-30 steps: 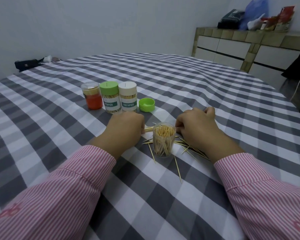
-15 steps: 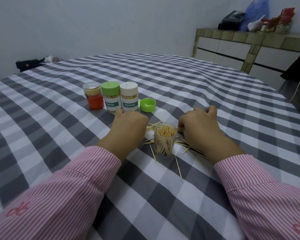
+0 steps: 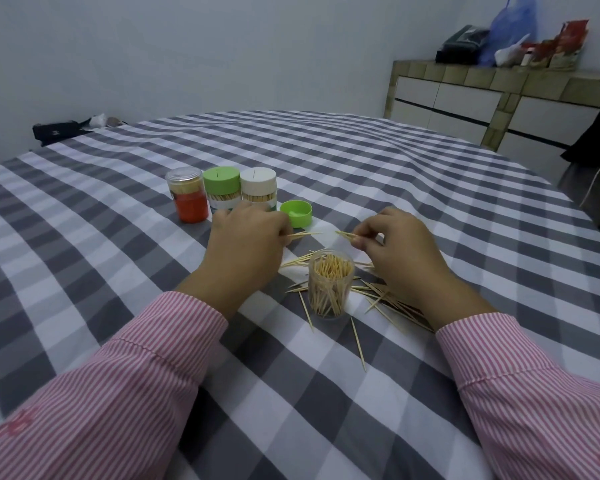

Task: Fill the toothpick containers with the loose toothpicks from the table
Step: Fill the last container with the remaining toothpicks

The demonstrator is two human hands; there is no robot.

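Checked cloth: grey and white squares cover the counter point(image 3: 361, 161) from edge to edge.
My sleeves: pink and white stripes, both arms reaching forward from the bottom corners.
My left hand point(image 3: 246, 244): knuckles up, fingers curled, pinching a few toothpicks point(image 3: 302, 234) whose tips stick out to the right.
My right hand point(image 3: 399, 247): raised just above the cloth, thumb and fingers pinching a small bunch of toothpicks point(image 3: 345, 234) that points left, toward the other hand.
Open container point(image 3: 330, 284): clear plastic, upright, no lid, standing between my two hands and a little nearer to me; it is packed with toothpicks standing on end.
Loose toothpicks point(image 3: 385, 299): scattered flat on the cloth around the open container, most in a heap under my right wrist, a few single ones nearer to me.
Green lid point(image 3: 296, 213): lying on the cloth beyond my hands, open side up.
Closed containers: three in a row behind my left hand, touching or nearly so: an orange container point(image 3: 187, 195) with a clear lid, a green-capped container point(image 3: 221, 189), a white-capped container point(image 3: 258, 188).
Far off: a tiled cabinet point(image 3: 482, 98) by the wall at right with bags on top; a dark bag point(image 3: 54, 131) at the far left edge.
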